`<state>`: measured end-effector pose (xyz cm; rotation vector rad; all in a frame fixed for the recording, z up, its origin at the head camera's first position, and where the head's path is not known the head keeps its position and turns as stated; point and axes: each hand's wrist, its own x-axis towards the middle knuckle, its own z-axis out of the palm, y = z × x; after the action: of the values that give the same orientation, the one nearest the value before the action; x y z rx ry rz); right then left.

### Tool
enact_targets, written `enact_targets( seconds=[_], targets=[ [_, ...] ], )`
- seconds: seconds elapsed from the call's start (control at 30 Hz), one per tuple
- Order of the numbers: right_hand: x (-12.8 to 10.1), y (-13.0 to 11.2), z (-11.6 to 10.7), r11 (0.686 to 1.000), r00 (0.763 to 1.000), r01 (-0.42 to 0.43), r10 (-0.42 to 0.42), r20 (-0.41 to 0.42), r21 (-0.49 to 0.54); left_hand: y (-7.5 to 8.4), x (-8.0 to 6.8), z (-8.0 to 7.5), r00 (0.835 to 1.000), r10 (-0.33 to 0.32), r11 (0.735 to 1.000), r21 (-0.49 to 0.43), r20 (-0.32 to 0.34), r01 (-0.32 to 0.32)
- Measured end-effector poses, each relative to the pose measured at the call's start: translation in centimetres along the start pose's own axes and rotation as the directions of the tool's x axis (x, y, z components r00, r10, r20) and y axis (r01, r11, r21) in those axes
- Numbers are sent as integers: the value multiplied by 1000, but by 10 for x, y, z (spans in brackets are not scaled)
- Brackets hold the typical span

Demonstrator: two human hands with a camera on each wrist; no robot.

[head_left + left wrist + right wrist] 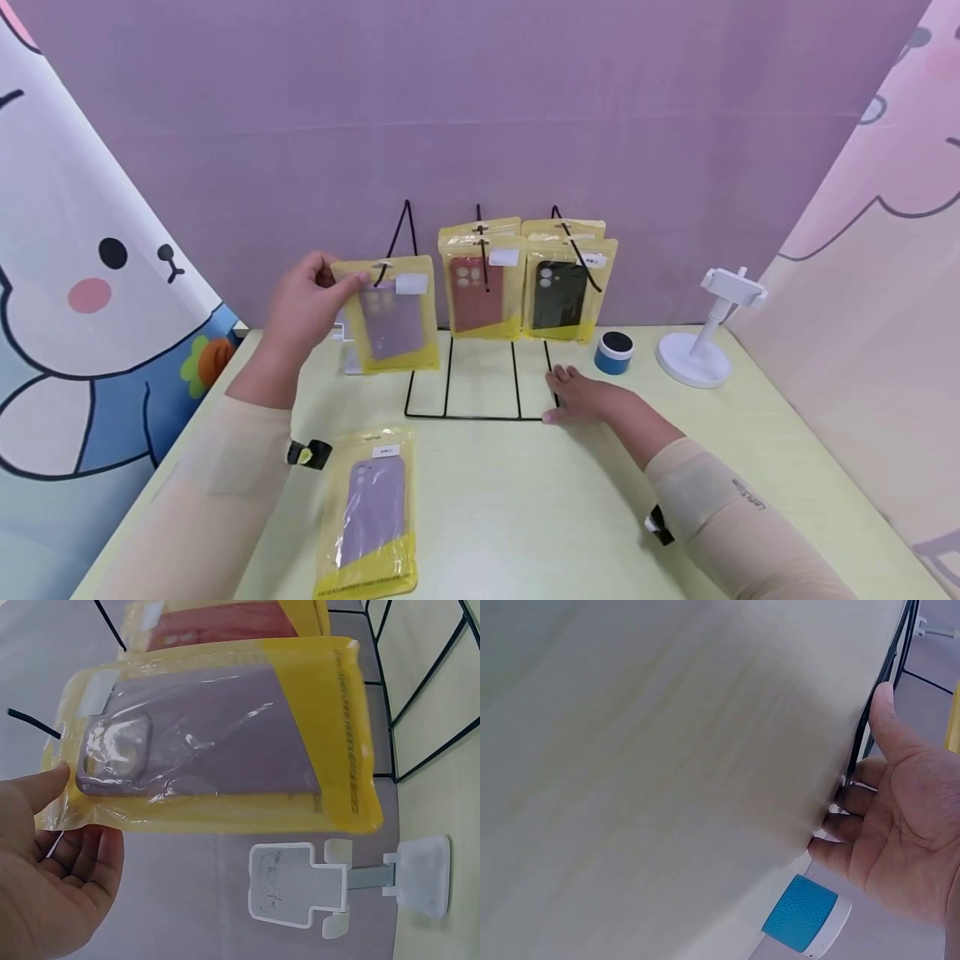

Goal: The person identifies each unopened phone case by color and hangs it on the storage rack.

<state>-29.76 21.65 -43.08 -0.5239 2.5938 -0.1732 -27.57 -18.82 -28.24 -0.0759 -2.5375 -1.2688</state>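
Observation:
My left hand pinches the upper left corner of a yellow-edged clear pouch with a purple phone case inside. The tip of the left hook of a black wire display rack is at the pouch's top, and in the left wrist view the same pouch hangs in front of a red one. On the right front corner of the rack's base lies my right hand, its fingers loosely extended over the wire. From the right wrist, that hand's thumb and fingers appear against the black frame.
Pouches with red and black phone cases hang on the middle and right hooks, more behind them. Another purple-case pouch lies on the table in front. Right of the rack stand a blue speaker and a white phone stand; another stand is at left.

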Motion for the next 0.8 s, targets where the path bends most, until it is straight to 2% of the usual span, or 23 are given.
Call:
enact_targets(
  seconds=[0.37, 0.8],
  targets=[
    [0, 1, 0, 1000, 1000, -10, 10, 7, 10, -2, 28, 7, 999, -39, 999, -34, -10, 38],
    [-1, 2, -1, 999, 1000, -2, 2, -12, 34, 1, 58, 11, 998, -55, 998, 35, -11, 56]
  ],
)
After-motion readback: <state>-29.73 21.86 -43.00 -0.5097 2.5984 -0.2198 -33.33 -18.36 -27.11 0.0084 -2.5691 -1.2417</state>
